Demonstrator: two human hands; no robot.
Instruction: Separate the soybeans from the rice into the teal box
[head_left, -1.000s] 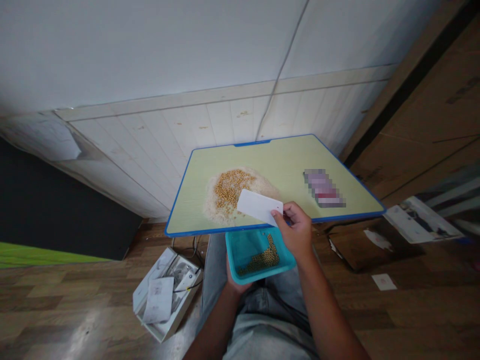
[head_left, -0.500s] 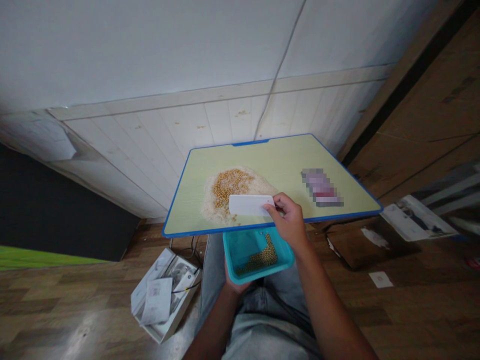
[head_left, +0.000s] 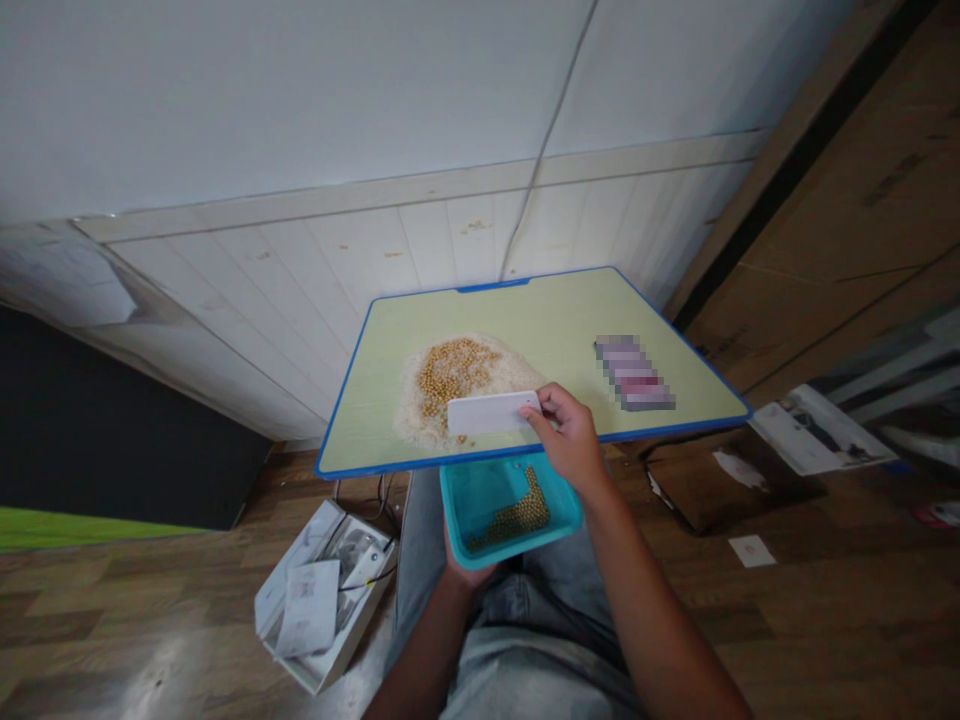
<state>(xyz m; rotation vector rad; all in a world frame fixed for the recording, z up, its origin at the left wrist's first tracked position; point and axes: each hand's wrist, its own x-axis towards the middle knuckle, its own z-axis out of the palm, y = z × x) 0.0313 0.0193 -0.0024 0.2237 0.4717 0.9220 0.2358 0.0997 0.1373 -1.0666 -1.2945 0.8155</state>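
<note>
My right hand point(head_left: 568, 430) pinches one end of a white flat card point(head_left: 487, 414), which stands on its long edge near the table's front rim. Behind the card lies a pile of small gold beads point(head_left: 442, 375) mixed with pale rice-like grains point(head_left: 517, 372). Below the front rim, my left hand point(head_left: 469, 570) supports a teal plastic basket point(head_left: 510, 553) from underneath; most of its fingers are hidden by it. Gold beads point(head_left: 525, 512) have gathered along the basket's bottom and right side. A few loose beads point(head_left: 462, 439) sit by the card's lower left corner.
The pale green table point(head_left: 570, 310) has a blue rim. A blurred-out flat object point(head_left: 636, 374) lies on its right side. On the floor at left stands an open white box point(head_left: 322, 600) with papers and cables. A cardboard box point(head_left: 697, 490) is at right.
The whole view has shifted slightly to the left. The card and both hands keep nearly the same place relative to the table, and the bead pile looks much the same.
</note>
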